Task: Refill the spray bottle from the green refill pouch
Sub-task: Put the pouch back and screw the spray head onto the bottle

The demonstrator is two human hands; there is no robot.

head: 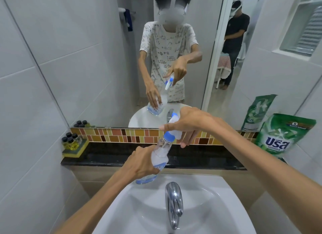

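starting big and working down, all from the head camera:

room: tiled bathroom, large mirror (104, 59) over the basin, so the whole grip shows again in reflection.

sink: white basin (139, 207) with a chrome tap (173, 204) right under the hands. guessing the work is held over it so drips go down the drain.

ledge: dark stone shelf (108, 157) under a strip of mosaic tile, a sponge with little yellow bottles (72, 141) at the left end.

green refill pouch (280, 135): standing upright on the right end of the ledge, leaning on the wall, well apart from both hands. top looks sealed, can't say for sure.

spray bottle (159, 155): clear with blue label, tilted, neck pointing up and right, base just above the basin's back rim.

left hand (142, 162): fingers wrapped tight around the body, steadying it.

right hand (189, 127): fingers closed over the white trigger head (175, 127) by the blue collar, looks like it's twisting the head off. can't tell if the thread is loose yet.

progress: early imo, nothing poured.
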